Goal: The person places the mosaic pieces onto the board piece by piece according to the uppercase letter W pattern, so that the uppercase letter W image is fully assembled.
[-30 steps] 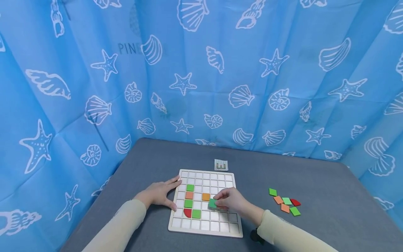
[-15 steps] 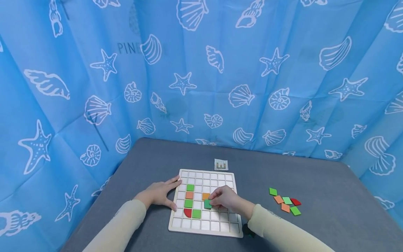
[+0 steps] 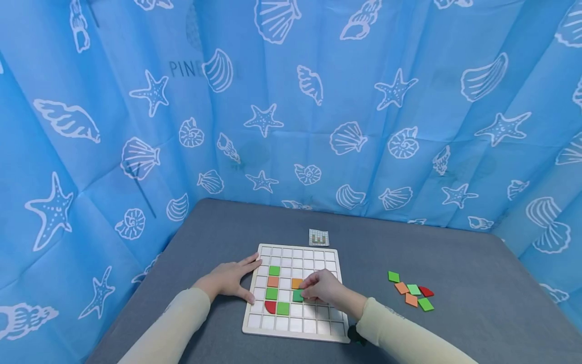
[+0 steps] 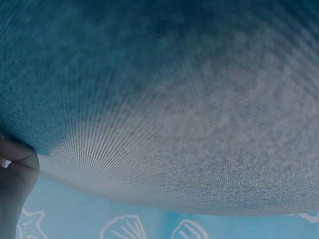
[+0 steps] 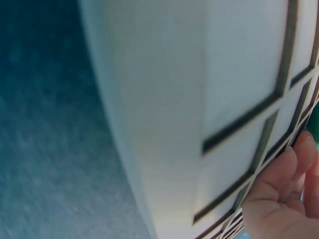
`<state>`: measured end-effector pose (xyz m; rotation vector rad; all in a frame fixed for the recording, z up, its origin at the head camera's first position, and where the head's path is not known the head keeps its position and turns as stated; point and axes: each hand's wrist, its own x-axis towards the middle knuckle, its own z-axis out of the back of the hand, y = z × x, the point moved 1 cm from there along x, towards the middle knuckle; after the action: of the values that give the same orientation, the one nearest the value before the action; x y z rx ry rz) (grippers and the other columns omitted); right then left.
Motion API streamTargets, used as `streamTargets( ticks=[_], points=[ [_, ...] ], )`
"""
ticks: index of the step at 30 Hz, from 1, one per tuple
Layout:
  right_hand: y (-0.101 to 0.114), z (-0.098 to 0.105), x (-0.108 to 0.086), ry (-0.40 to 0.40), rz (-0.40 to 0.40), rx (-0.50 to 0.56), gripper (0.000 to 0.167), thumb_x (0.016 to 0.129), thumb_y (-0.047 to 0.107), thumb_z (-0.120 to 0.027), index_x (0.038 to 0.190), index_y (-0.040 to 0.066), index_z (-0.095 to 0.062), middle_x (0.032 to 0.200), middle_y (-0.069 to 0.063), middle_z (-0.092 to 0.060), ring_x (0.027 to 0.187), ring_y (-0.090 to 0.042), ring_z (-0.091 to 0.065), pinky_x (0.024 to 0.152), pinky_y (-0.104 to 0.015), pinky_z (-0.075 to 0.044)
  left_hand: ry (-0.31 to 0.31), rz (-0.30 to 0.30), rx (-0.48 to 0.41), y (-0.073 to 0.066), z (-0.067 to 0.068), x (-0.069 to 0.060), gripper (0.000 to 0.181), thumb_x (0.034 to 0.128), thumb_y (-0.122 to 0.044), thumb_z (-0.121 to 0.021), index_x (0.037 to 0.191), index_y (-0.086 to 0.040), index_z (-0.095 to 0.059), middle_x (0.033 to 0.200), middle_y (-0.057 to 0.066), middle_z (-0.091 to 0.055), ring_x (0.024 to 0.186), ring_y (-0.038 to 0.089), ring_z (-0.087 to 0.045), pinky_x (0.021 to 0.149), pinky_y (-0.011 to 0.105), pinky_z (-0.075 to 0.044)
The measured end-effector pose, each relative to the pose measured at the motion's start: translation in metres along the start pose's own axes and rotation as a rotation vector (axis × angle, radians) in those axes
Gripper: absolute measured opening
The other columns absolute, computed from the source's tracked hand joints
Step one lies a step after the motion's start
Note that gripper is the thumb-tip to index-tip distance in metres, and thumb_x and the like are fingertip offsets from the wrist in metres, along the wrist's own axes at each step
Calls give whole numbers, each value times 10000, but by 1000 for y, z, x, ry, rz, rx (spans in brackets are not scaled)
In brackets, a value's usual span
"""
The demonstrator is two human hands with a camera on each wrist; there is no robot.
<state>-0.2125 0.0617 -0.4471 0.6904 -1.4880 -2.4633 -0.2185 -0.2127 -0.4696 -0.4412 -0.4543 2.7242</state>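
Note:
In the head view, a white gridded board [image 3: 295, 334] lies on the table. My right hand [image 3: 325, 289] pinches a dark green square tile [image 3: 297, 295] by its right side, at a cell just below an orange tile [image 3: 296, 283]. On the board's left edge rests my left hand [image 3: 229, 280], thumb and fingers spread. A column of green, salmon, green and red quarter-round [image 3: 270, 307] tiles stands left on the grid, with a green tile [image 3: 283, 308] beside the red one. The right wrist view shows my fingertips [image 5: 284, 167] at the grid; the tile is mostly hidden there.
Right of the board lies a loose group of tiles, among them a red quarter-round [image 3: 426, 291], a salmon square [image 3: 402, 288] and a green square [image 3: 393, 276]. Behind the board is a small pattern card [image 3: 319, 237]. A blue shell-print curtain [image 3: 282, 116] surrounds the grey table [image 3: 218, 217].
My right hand has moved left with the dark green tile, from over the cells at the right to the cell below the orange tile. My left hand has stayed in place.

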Motion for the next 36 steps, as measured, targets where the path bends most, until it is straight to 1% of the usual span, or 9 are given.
streamTargets(
  ticks=[4,9,14,19,23,27,29,31,36],
  points=[
    [0,-2,-1,-7,17,5,62,856,-41,-693,917,-51,-701,783,-40,-644,671,-123,-578,593,-289,-485,-4,0,3,3,-2,0,1045,708,-605,-776,1545,-195,-303,1612,-8,-192,1370,395,-350,1042,562,-326],
    [-1,-3,0,-25,13,4,41,864,-22,-692,902,-36,-700,799,-41,-647,662,-135,-550,583,-283,-466,-10,1,4,5,-5,3,1038,704,-619,-769,1544,-222,-306,1612,-30,-192,1370,391,-352,1039,565,-327],
    [-2,-1,0,-19,11,12,61,880,-8,-678,933,-35,-691,837,-48,-655,686,-152,-561,600,-295,-473,-7,9,5,4,-5,3,1034,703,-617,-773,1543,-232,-309,1610,-41,-195,1370,388,-352,1040,568,-324],
    [-5,6,-3,-18,7,29,107,885,14,-678,975,-43,-684,866,-54,-652,716,-158,-579,636,-313,-498,-4,4,8,2,-4,4,1033,707,-616,-770,1545,-232,-304,1611,-40,-193,1369,386,-355,1039,563,-328],
    [-5,16,-10,-21,44,29,127,893,0,-655,1000,-66,-676,837,-48,-644,701,-150,-563,624,-318,-482,1,6,10,2,-3,3,1026,711,-614,-769,1544,-234,-305,1610,-46,-193,1370,378,-356,1039,556,-332],
    [-5,32,-17,-11,88,31,173,902,8,-650,1041,-95,-663,811,-38,-633,687,-141,-544,621,-330,-468,3,12,9,1,-2,3,1025,710,-613,-771,1543,-237,-308,1610,-48,-195,1372,379,-353,1040,559,-329],
    [-4,40,-20,-10,88,36,195,904,17,-653,1060,-101,-655,810,-40,-637,692,-144,-551,633,-341,-468,3,17,8,1,-2,3,1026,708,-614,-772,1543,-239,-308,1609,-49,-196,1372,381,-352,1041,564,-326],
    [-4,47,-24,-20,89,19,210,903,31,-662,1074,-92,-656,812,-31,-641,709,-150,-571,643,-350,-474,3,20,8,1,-2,3,1028,707,-615,-772,1543,-239,-308,1609,-50,-197,1373,383,-350,1041,568,-323],
    [-2,65,-34,-49,94,-11,232,912,24,-648,1108,-100,-642,857,-61,-655,783,-205,-606,696,-394,-498,4,19,6,1,-3,2,1031,705,-612,-775,1543,-237,-308,1609,-48,-197,1374,382,-349,1044,569,-320]
  ],
)
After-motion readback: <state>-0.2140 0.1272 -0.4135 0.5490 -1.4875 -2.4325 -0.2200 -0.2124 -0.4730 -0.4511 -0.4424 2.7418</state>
